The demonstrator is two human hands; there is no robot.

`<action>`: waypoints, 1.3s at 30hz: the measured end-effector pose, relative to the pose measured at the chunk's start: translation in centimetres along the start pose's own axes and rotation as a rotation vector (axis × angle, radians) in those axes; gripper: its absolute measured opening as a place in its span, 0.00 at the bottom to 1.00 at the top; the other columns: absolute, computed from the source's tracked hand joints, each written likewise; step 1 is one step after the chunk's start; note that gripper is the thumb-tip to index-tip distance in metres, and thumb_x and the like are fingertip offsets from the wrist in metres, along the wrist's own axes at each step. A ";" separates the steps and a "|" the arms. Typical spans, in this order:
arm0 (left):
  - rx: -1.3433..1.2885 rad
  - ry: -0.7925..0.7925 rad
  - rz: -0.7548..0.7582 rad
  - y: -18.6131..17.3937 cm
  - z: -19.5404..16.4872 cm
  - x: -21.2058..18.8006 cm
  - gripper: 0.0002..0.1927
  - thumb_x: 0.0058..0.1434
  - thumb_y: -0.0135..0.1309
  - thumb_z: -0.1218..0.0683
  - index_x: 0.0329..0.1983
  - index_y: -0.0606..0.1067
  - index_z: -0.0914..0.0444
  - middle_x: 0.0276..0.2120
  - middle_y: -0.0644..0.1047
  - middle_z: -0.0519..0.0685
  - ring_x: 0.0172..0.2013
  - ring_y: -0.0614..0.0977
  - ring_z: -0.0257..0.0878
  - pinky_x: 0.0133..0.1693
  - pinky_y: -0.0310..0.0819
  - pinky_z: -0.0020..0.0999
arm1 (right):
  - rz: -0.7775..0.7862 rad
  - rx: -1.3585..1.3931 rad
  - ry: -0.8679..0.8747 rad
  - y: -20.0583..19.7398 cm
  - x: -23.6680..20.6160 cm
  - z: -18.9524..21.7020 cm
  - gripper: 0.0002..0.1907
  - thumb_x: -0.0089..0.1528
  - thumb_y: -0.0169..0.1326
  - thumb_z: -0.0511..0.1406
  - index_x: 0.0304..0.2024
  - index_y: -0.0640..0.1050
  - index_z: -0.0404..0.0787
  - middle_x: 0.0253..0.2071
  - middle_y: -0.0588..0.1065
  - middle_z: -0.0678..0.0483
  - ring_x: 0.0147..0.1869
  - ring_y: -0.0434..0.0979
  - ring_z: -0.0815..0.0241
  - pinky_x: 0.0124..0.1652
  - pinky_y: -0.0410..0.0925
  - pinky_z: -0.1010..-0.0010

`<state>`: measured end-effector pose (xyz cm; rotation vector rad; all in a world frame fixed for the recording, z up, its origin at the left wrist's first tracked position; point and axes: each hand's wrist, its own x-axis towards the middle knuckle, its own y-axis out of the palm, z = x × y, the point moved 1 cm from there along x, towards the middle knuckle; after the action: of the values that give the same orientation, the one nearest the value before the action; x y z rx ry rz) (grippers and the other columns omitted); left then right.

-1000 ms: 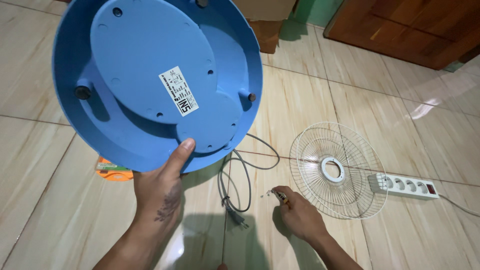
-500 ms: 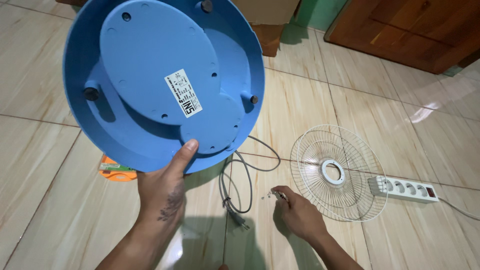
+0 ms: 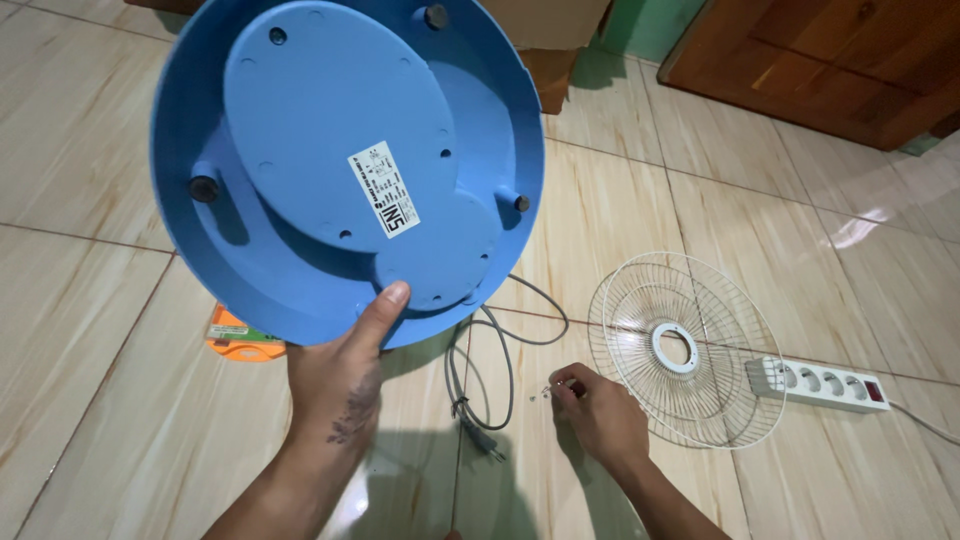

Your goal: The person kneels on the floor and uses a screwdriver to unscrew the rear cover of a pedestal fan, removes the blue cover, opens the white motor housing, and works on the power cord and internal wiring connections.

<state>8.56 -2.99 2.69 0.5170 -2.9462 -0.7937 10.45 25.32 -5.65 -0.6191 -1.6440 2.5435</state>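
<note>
Slightly rightward the blue fan base [image 3: 345,165] had drifted since the earlier frame, underside up, gripped at its lower rim by the left hand [image 3: 340,385]. Its grey power cord [image 3: 480,375] lay coiled on the tiled floor [image 3: 90,400]. The right hand [image 3: 600,415] pinched 1 small screw [image 3: 548,388] beside the white fan grille [image 3: 685,350]; screw holes looked unfilled.

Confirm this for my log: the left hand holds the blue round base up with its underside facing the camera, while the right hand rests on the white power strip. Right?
Not quite. In the head view the right hand is on the floor tile beside the wire fan grille, apart from the white power strip. The left hand does hold the blue round base, underside facing the camera.
</note>
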 end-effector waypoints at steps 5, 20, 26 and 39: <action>0.017 -0.023 -0.009 0.0 -0.3 -0.2 0.29 0.56 0.62 0.60 0.61 0.70 0.69 0.54 0.76 0.52 0.53 0.79 0.39 0.55 0.73 0.35 | -0.021 -0.074 0.058 -0.3 -0.2 0.7 0.14 0.60 0.56 0.50 0.44 0.84 0.58 0.33 0.84 0.60 0.40 0.84 0.55 0.42 0.73 0.62; -0.009 -0.002 -0.037 0.1 0.1 -0.1 0.29 0.56 0.63 0.61 0.61 0.70 0.69 0.55 0.76 0.52 0.53 0.79 0.39 0.55 0.74 0.35 | -0.053 0.252 0.004 0.1 2.3 -2.7 0.14 0.61 0.52 0.37 0.48 0.75 0.40 0.36 0.81 0.44 0.38 0.82 0.50 0.42 0.72 0.62; -0.021 -0.048 -0.075 0.2 0.4 0.2 0.28 0.54 0.63 0.62 0.60 0.71 0.69 0.55 0.77 0.52 0.51 0.80 0.39 0.54 0.76 0.35 | 0.084 0.537 0.061 -1.6 1.8 -1.6 0.19 0.60 0.48 0.30 0.53 0.77 0.43 0.40 0.76 0.53 0.41 0.79 0.60 0.41 0.74 0.68; -0.054 -0.051 -0.045 0.8 1.5 1.4 0.27 0.56 0.62 0.61 0.59 0.73 0.69 0.54 0.78 0.51 0.50 0.80 0.38 0.52 0.75 0.33 | 0.019 1.026 -0.109 -6.9 0.3 5.9 0.22 0.60 0.58 0.32 0.57 0.76 0.33 0.43 0.79 0.52 0.48 0.79 0.64 0.50 0.70 0.71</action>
<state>6.81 -2.07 1.69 0.5700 -2.9596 -0.9015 6.85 23.29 2.41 -0.3689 -0.1744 2.9431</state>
